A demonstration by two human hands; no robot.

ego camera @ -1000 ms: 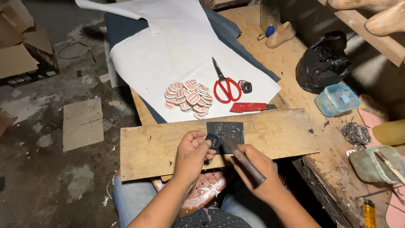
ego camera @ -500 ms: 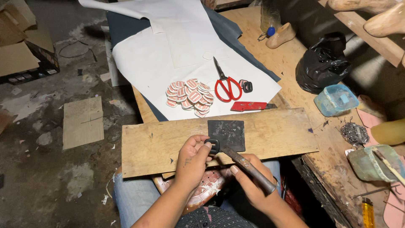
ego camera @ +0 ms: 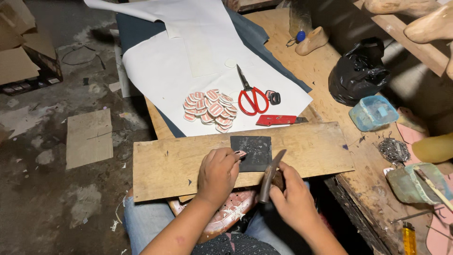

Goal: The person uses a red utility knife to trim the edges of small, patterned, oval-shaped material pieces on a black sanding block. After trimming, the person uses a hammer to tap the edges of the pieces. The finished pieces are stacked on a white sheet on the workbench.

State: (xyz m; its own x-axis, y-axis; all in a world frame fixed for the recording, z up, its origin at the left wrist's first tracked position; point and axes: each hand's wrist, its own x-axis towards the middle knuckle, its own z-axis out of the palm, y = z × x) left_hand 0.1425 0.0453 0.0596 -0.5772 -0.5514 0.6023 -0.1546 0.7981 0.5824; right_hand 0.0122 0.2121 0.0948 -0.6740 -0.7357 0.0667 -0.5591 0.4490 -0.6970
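Our left hand (ego camera: 218,174) pinches a small tag (ego camera: 240,153) at the edge of the black pad (ego camera: 252,152) on the board (ego camera: 165,165); our right hand (ego camera: 295,198) grips a hammer (ego camera: 269,177), head beside the pad

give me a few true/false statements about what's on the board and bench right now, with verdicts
1. The left hand rests on the wooden board beside the dark square pad. True.
2. The right hand holds the red scissors. False: it holds a dark-handled tool; the scissors lie on the white sheet.
3. The red utility knife lies just beyond the board. True.
4. The pile of oval patches sits on the dark pad. False: it lies on the white sheet.
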